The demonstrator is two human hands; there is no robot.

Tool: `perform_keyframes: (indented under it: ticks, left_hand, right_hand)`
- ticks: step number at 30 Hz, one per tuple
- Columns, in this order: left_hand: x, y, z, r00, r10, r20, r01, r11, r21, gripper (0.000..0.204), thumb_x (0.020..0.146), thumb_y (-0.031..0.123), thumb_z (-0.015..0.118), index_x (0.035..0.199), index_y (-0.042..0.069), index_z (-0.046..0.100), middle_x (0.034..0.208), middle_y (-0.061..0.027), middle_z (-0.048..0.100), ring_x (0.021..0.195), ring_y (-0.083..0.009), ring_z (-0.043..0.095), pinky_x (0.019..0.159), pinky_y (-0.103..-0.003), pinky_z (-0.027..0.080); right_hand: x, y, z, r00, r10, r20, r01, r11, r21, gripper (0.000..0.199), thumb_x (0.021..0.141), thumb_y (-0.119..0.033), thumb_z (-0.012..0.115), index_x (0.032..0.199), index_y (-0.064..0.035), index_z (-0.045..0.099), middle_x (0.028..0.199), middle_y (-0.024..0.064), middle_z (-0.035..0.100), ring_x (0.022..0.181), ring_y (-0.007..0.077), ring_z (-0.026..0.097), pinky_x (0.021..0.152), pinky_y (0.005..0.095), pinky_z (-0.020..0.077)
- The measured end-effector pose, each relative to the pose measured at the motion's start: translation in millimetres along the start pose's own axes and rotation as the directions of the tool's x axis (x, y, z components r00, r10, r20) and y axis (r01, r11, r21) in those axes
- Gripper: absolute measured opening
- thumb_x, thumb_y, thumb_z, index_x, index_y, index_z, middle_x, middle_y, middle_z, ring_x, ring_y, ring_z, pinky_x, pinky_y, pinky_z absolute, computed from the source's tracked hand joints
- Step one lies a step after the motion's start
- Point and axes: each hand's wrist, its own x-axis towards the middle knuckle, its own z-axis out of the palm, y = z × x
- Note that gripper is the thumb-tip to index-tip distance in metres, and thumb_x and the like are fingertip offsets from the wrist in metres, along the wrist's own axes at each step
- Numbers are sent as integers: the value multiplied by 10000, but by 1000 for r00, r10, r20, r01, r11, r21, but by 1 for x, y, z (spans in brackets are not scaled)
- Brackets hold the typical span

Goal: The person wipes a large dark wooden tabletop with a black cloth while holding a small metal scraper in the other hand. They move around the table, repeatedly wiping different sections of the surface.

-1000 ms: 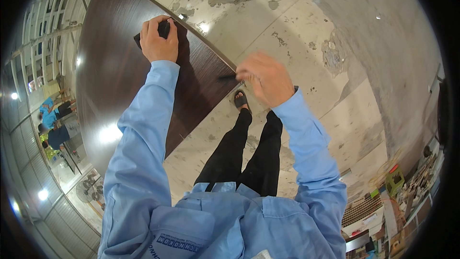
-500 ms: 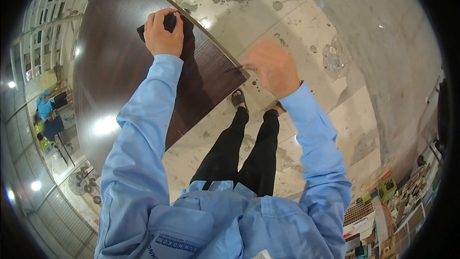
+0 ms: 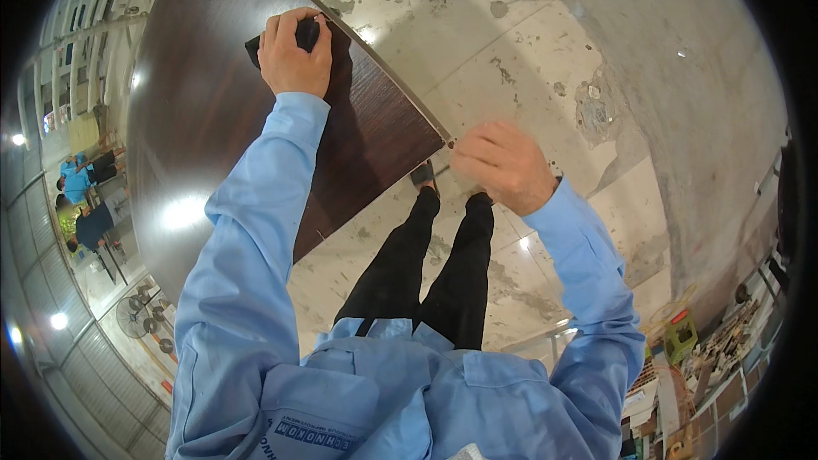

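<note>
A large dark brown wood-grain panel (image 3: 204,111) stands upright on the concrete floor. My left hand (image 3: 294,55) is closed over a small black tool (image 3: 305,33) pressed against the panel near its pale edge strip (image 3: 392,77). My right hand (image 3: 503,166) is at the panel's lower corner, fingers pinched together at the end of the edge strip. Whether it grips the strip itself I cannot tell. Both sleeves are light blue.
Grey stained concrete floor (image 3: 545,51) spreads to the right. My legs in black trousers (image 3: 426,273) stand beside the panel. Shelving and cluttered goods (image 3: 707,358) sit at the lower right. Other people (image 3: 85,196) and a fan (image 3: 136,315) are at the left.
My left hand with the black tool has slid further up along the panel. My right hand has stayed at the panel's corner, its fingers drawn together.
</note>
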Motion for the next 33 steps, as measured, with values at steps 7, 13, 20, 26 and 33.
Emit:
perform_keyframes:
  ticks: [7, 13, 20, 26, 33]
  left_hand:
    - [-1, -2, 2, 999, -37, 11, 38, 999, -13, 147, 868, 220, 773, 997, 174, 722, 1034, -30, 671, 1034, -294, 631, 905, -424, 480]
    - [-1, -7, 3, 1000, 0, -1, 0, 1000, -17, 148, 868, 220, 773, 999, 173, 724, 1025, -31, 673, 1025, -295, 634, 904, -424, 479]
    - [0, -5, 2, 1000, -6, 10, 6, 1000, -19, 138, 873, 226, 772, 989, 166, 727, 1035, -33, 680, 1017, -306, 636, 907, -434, 487]
    - [-1, -2, 0, 1000, -15, 10, 15, 1000, 8, 132, 878, 224, 770, 987, 163, 726, 1039, -33, 682, 1015, -307, 639, 900, -427, 495]
    - [0, 0, -2, 999, -25, 28, 25, 1000, -12, 125, 885, 216, 769, 986, 159, 723, 1031, -33, 682, 1012, -299, 642, 907, -426, 496]
  right_hand:
    - [-15, -3, 3, 996, 28, -86, -35, 996, -82, 280, 709, -94, 769, 977, -69, 694, 1011, 52, 672, 920, 247, 657, 734, 366, 528]
    - [-18, -7, 4, 980, 176, -95, -172, 984, 54, 221, 718, -41, 753, 933, -79, 722, 951, 61, 692, 866, 263, 658, 714, 370, 522]
    - [-13, -4, 9, 958, 236, -163, -217, 968, 124, 274, 693, 103, 707, 913, -52, 756, 894, 109, 700, 818, 301, 670, 695, 386, 542]
    - [-27, -49, 30, 808, 522, -272, -490, 853, 180, 242, 726, 64, 775, 941, -32, 720, 895, 88, 698, 809, 285, 659, 656, 359, 525]
    - [-36, -32, 55, 239, 831, -501, -788, 468, 400, 150, 870, 2, 787, 1003, 10, 718, 867, 87, 702, 780, 180, 673, 675, 321, 544]
